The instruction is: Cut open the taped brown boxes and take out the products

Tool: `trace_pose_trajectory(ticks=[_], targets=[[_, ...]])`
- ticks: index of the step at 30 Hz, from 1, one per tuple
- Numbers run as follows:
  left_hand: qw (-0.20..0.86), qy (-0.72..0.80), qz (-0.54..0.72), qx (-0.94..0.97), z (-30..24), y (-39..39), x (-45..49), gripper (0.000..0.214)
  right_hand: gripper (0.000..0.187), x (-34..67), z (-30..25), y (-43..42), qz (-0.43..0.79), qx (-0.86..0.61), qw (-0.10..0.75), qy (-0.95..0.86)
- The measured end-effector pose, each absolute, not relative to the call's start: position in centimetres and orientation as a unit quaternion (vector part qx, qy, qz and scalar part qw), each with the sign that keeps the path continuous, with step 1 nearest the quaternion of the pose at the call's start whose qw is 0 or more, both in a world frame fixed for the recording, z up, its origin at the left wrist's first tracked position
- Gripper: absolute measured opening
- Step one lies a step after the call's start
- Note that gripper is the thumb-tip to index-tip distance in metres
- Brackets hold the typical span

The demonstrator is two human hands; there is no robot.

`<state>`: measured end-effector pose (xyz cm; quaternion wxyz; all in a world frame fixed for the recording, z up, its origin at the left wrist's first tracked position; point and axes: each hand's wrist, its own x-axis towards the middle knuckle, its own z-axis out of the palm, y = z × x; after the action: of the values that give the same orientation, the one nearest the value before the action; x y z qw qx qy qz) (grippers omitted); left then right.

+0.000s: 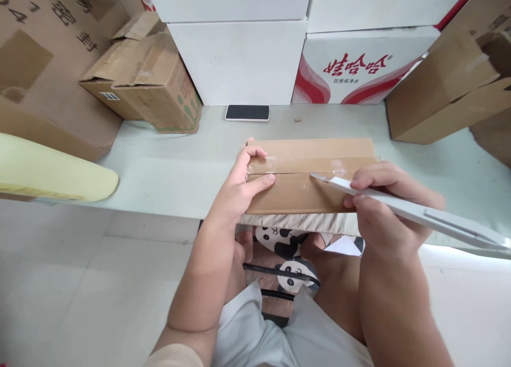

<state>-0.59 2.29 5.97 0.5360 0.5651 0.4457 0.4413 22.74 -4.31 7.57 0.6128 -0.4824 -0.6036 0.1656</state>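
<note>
A flat brown cardboard box lies near the front edge of the table, with tape across its top and a seam running along its length. My left hand grips the box's left end, thumb on top beside the seam and fingers over the far side. In my right hand is a white utility knife, its handle pinched between thumb and fingers. The blade tip touches or hovers just over the seam near the middle of the box; which of these I cannot tell. My right fingers are close to the box's right end.
A phone lies behind the box on the pale tablecloth. White cartons are stacked at the back. Brown cartons stand at left and right. A pale yellow roll rests at the left edge.
</note>
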Motion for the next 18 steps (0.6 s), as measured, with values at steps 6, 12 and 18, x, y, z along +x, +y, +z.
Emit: trace_pose_trajectory(ticks=[6, 12, 18], targets=[[0.541, 0.445, 0.443, 0.559, 5.99, 2.17, -0.49, 0.038, 0.009, 22.42, 8.01, -4.32, 0.135, -0.447, 0.618, -0.632], [0.557, 0.442, 0.442, 0.546, 6.24, 2.06, -0.48, 0.039, 0.008, 22.27, 7.90, -4.19, 0.134, -0.459, 0.617, -0.626], [0.548, 0.433, 0.450, 0.557, 5.37, 2.41, -0.56, 0.040, 0.007, 22.34, 8.40, -4.55, 0.185, -0.511, 0.606, -0.581]])
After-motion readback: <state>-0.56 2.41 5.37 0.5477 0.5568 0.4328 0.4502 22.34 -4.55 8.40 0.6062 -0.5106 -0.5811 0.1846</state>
